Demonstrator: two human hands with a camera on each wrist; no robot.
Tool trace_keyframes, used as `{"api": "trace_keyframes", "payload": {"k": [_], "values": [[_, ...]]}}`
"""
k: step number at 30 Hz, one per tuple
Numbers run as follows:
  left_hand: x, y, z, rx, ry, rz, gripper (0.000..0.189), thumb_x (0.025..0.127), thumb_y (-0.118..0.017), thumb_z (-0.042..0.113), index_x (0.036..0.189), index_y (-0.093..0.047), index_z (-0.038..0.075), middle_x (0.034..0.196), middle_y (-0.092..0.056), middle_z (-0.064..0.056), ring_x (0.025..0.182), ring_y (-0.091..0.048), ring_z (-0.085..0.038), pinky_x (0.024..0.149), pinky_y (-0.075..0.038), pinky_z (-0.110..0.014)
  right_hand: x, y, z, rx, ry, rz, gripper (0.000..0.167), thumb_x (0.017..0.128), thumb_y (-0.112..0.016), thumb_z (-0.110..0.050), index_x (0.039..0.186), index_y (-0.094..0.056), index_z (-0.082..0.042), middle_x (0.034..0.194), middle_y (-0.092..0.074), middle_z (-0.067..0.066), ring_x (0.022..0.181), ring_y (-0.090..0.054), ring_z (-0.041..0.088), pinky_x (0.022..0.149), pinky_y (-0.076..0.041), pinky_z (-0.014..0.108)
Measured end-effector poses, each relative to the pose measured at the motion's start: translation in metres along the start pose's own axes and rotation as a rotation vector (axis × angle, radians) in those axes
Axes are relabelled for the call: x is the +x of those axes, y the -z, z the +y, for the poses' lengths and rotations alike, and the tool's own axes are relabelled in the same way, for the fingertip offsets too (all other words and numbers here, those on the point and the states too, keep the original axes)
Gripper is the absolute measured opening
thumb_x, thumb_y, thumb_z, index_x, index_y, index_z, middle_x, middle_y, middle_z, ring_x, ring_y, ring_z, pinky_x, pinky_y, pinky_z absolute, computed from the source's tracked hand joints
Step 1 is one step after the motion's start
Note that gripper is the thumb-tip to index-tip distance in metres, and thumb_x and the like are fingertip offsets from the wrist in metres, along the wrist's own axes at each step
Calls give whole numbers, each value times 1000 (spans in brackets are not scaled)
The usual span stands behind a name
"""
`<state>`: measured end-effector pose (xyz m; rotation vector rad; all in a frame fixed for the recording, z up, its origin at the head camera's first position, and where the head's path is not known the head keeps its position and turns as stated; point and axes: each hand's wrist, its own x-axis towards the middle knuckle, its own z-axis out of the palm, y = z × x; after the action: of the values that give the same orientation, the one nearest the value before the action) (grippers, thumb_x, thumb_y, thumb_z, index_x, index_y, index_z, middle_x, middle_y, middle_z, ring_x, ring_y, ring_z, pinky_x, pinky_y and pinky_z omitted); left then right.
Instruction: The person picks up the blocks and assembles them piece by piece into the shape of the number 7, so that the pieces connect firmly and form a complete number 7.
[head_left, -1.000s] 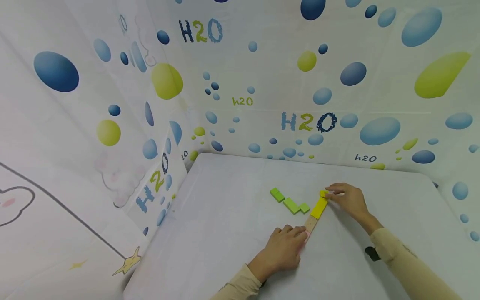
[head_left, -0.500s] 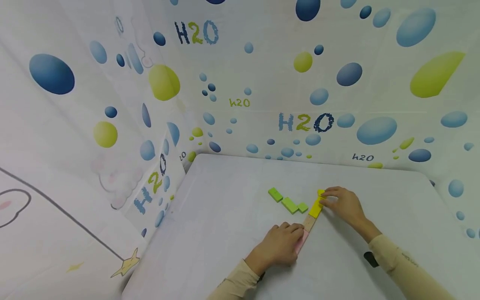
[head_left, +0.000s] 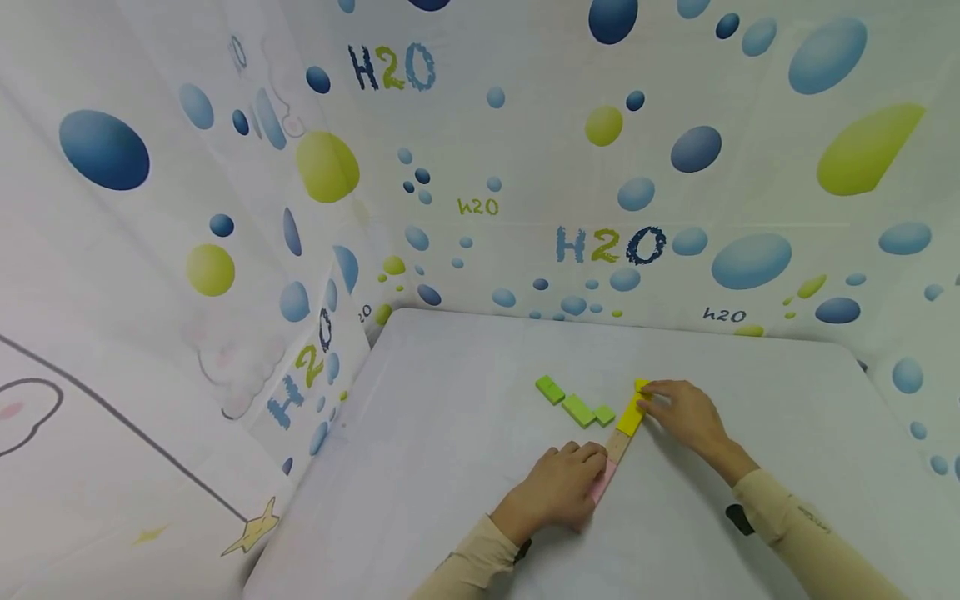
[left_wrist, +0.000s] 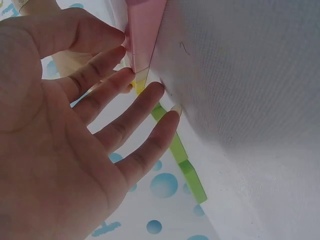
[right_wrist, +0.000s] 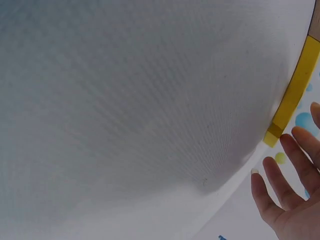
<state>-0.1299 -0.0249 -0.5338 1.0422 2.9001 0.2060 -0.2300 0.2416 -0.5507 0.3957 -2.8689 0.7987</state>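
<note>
Block row on the white table (head_left: 450, 392), 1 hand toward each end.
Head view: I take the tan block (head_left: 618, 446) as my mark; nearer the wearer, the pink block (head_left: 603, 482) adjoins it, left hand (head_left: 558, 490) alongside. Beyond the tan block I log the long yellow block (head_left: 628, 419), then the short yellow block (head_left: 641, 385), right hand (head_left: 688, 414) at both; 3 green blocks (head_left: 578, 410) lie apart, left of and beyond it. Left wrist view: fingers fanned, nearly straight, tips beside the pink, near the tan block. Right wrist view: fingers spread, slightly bent, tips by the yellow end beyond the tan block; firm contact, I cannot tell.
</note>
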Motion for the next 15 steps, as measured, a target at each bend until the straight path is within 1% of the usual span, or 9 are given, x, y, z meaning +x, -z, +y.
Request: {"api": "trace_keyframes", "payload": {"k": [2,5,8,12,15], "values": [[2,0,0,2,4,0,33,88,-71,20,119,-62,25,141,-56,14,115,-58,-9,80,-49,-29,0,0,0,-6,2,-6,33,95,-77,-26,120,-77,-4,126,-72,20,122,-62,48,100,-46,65],[4,-1,0,14,10,-5,32,89,-71,22,120,-63,25,140,-56,15,116,-58,-8,83,-50,-29,0,1,-1,-23,10,-14,34,95,-77,-25,121,-76,-4,126,-72,20,121,-62,47,100,-47,64],[8,-2,0,47,5,-4,37,91,-71,25,127,-63,24,139,-56,13,117,-58,-8,88,-52,-32,1,1,-1,-44,26,-16,35,94,-79,-25,122,-76,-4,126,-72,20,121,-62,47,100,-47,64],[15,-1,0,107,-18,1,36,94,-70,30,128,-64,22,134,-59,11,113,-59,-9,85,-52,-30,2,1,-1,-63,39,-12,36,93,-80,-25,122,-76,-4,126,-71,20,120,-62,47,99,-48,63],[20,1,1,131,-25,-6,26,95,-70,32,119,-65,23,126,-61,9,106,-59,-9,81,-51,-29,2,1,-2,-82,43,-10,37,92,-81,-26,121,-76,-4,127,-71,21,120,-63,47,98,-49,62]]}}
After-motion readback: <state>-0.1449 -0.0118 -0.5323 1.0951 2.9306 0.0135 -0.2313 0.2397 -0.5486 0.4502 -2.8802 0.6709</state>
